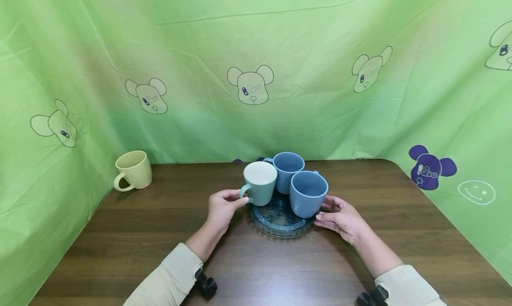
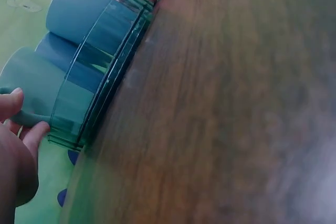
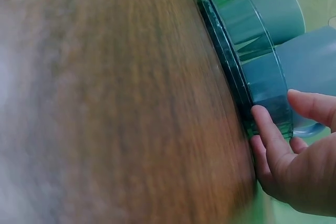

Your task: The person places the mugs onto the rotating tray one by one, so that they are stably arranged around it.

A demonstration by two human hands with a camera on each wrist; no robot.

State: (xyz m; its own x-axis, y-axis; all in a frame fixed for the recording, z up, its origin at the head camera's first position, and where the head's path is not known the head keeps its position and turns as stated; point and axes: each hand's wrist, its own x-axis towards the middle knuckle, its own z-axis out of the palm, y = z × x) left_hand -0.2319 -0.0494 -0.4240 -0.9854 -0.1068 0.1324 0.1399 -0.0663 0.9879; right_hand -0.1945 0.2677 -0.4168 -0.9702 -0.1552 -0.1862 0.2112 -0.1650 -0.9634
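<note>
A round clear blue-green tray (image 1: 282,228) with a raised, see-through wall sits on the wooden table. On it stand a mint-green mug (image 1: 262,188) at the left and two blue mugs, one at the back (image 1: 285,175) and one at the front right (image 1: 306,201). My left hand (image 1: 223,208) pinches the handle (image 2: 34,119) of the mint-green mug, close to the tray's left edge. With fingers mostly straight, my right hand (image 1: 342,219) touches the tray's right wall, its thumb (image 3: 310,103) beside the front blue mug.
A pale yellow mug (image 1: 138,175) stands upright at the table's far left corner, its handle towards the front left. Behind and around the wooden table (image 1: 172,226) hangs a green cloth (image 1: 192,128) printed with bear heads.
</note>
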